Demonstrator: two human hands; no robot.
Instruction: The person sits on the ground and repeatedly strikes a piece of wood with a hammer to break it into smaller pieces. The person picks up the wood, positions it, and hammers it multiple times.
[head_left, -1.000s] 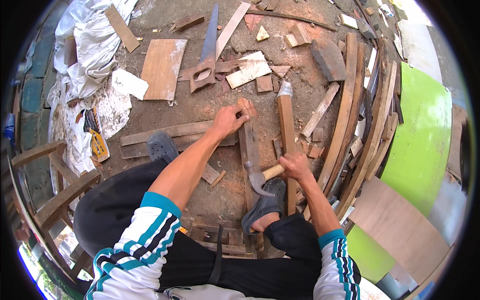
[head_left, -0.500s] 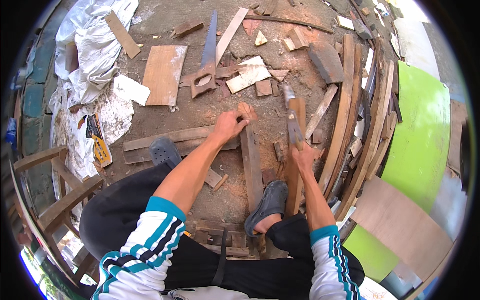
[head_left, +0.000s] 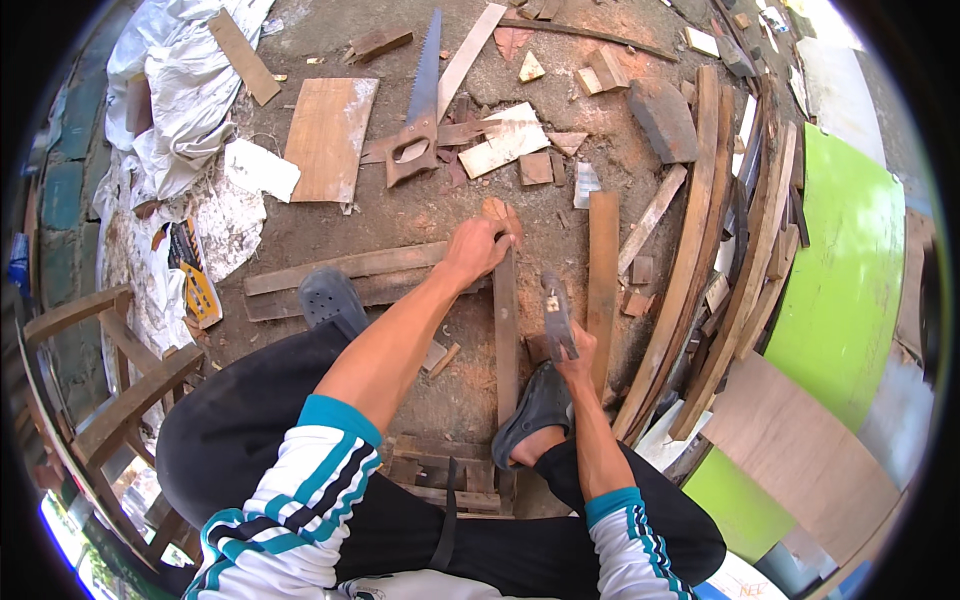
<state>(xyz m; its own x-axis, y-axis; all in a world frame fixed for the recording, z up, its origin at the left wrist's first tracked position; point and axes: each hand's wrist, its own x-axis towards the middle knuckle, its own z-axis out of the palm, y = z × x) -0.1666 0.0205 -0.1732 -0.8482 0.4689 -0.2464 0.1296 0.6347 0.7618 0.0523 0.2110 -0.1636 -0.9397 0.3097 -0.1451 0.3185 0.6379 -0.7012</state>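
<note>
Around mid-frame, the left hand is resting curled at the top of a batten, anything pinched there hidden from me, while the right hand is gripping a hammer, the work looking unfinished.

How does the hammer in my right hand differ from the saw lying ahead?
The hammer is gripped in your right hand; the saw lies among wood scraps. The hammer has a compact metal head; the saw has a long, flat, toothed blade. The hammer's handle is mostly hidden; the saw's brown handle shows plainly. Both are hand tools.
</note>
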